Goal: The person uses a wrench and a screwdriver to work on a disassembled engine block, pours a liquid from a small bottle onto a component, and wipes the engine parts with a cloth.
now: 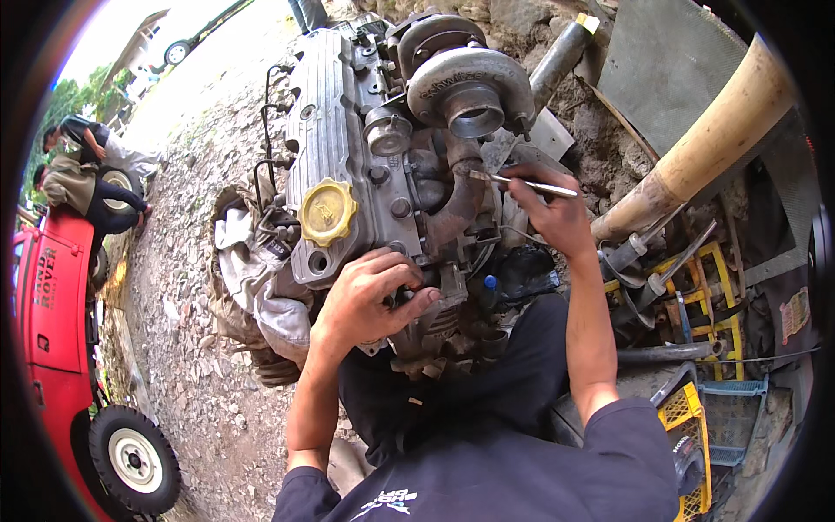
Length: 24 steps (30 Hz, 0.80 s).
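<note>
On the near end of the grey engine [348,148], the left hand [370,300] is curling its fingers against the lower casing, just below the yellow filler cap [327,211]. Beside the turbocharger [470,91], the right hand [557,213] is pinching a thin metal tool [522,183], its tip lying against the rusty pipe [457,204]. Rags [252,270] are lying along the engine's left side.

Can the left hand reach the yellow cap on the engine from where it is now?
Probably yes: the left hand rests on the engine just below the yellow cap, and nothing lies between them.
</note>
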Available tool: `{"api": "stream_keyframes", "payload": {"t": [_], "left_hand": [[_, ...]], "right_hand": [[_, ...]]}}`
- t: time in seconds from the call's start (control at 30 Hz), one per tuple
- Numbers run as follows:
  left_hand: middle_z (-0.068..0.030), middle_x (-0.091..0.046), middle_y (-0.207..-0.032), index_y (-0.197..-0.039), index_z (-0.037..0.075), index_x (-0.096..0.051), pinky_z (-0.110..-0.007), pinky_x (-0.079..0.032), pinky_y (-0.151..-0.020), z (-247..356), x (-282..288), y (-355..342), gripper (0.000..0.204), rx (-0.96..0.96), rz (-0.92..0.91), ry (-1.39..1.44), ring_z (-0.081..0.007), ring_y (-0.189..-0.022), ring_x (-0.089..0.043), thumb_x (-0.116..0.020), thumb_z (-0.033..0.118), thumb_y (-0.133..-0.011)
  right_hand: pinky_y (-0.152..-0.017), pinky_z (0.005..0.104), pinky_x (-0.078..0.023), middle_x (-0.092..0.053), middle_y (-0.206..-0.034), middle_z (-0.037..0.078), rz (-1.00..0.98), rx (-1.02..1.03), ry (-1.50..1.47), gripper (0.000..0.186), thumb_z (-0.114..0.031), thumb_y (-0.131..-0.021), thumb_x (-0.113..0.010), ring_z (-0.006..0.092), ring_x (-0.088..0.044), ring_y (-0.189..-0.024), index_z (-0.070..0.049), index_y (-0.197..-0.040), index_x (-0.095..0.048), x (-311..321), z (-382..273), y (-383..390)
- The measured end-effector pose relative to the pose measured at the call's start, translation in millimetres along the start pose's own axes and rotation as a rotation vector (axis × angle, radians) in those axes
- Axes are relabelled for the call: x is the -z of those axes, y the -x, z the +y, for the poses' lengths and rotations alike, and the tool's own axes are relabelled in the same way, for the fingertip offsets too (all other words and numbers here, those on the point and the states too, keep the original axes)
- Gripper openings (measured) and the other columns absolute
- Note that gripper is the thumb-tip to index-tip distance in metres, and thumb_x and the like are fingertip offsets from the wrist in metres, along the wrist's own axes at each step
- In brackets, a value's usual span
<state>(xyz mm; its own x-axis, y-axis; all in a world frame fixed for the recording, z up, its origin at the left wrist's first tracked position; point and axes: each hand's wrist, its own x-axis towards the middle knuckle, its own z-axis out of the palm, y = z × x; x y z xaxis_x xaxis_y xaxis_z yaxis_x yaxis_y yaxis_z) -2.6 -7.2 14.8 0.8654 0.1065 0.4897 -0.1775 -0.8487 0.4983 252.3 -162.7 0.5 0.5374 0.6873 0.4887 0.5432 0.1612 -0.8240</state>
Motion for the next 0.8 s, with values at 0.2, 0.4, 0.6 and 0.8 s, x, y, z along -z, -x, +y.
{"api": "stream_keyframes", "payload": {"t": [0.2, 0.4, 0.6, 0.8], "left_hand": [[-0.0020, -0.071, -0.082, -0.075, 0.009, -0.065, -0.035, -0.052, -0.074, 21, 17, -11, 0.017, -0.165, 0.260, -0.268, -0.0229, -0.079, -0.068, -0.082, 0.010, -0.075], [-0.0083, -0.069, -0.115, -0.090, 0.009, -0.070, -0.044, -0.043, -0.100, 6, 41, -29, 0.020, 0.031, 0.311, -0.551, -0.0295, -0.118, -0.059, -0.078, 0.026, -0.083], [-0.0066, -0.066, -0.124, -0.104, 0.011, -0.071, -0.045, -0.041, -0.106, -33, 38, -29, 0.026, 0.143, 0.257, -0.446, -0.0306, -0.125, -0.055, -0.075, 0.028, -0.084], [-0.0047, -0.067, -0.121, -0.103, 0.011, -0.071, -0.043, -0.041, -0.106, -37, 35, -25, 0.025, 0.129, 0.270, -0.438, -0.0284, -0.124, -0.056, -0.074, 0.028, -0.085]], "right_hand": [[-0.075, 0.0419, -0.055, -0.072, -0.088, 0.021, -0.273, 0.232, 0.302, 0.018, -0.017, -0.088, -0.073, 0.0390, -0.070, -0.085, -0.002, -0.096, -0.073, -17, -25, -40], [-0.074, 0.0484, -0.055, -0.070, -0.085, 0.023, -0.276, 0.219, 0.430, 0.016, -0.017, -0.088, -0.069, 0.0424, -0.068, -0.082, -0.002, -0.093, -0.072, -39, -10, -48], [-0.071, 0.0461, -0.053, -0.071, -0.081, 0.022, -0.058, 0.270, 0.651, 0.020, -0.021, -0.090, -0.067, 0.0434, -0.067, -0.080, -0.002, -0.092, -0.073, -71, -16, -40], [-0.064, 0.0492, -0.051, -0.069, -0.074, 0.023, 0.205, -0.092, 0.247, 0.025, -0.020, -0.091, -0.065, 0.0417, -0.068, -0.072, 0.001, -0.078, -0.068, -76, -41, -24]]}}
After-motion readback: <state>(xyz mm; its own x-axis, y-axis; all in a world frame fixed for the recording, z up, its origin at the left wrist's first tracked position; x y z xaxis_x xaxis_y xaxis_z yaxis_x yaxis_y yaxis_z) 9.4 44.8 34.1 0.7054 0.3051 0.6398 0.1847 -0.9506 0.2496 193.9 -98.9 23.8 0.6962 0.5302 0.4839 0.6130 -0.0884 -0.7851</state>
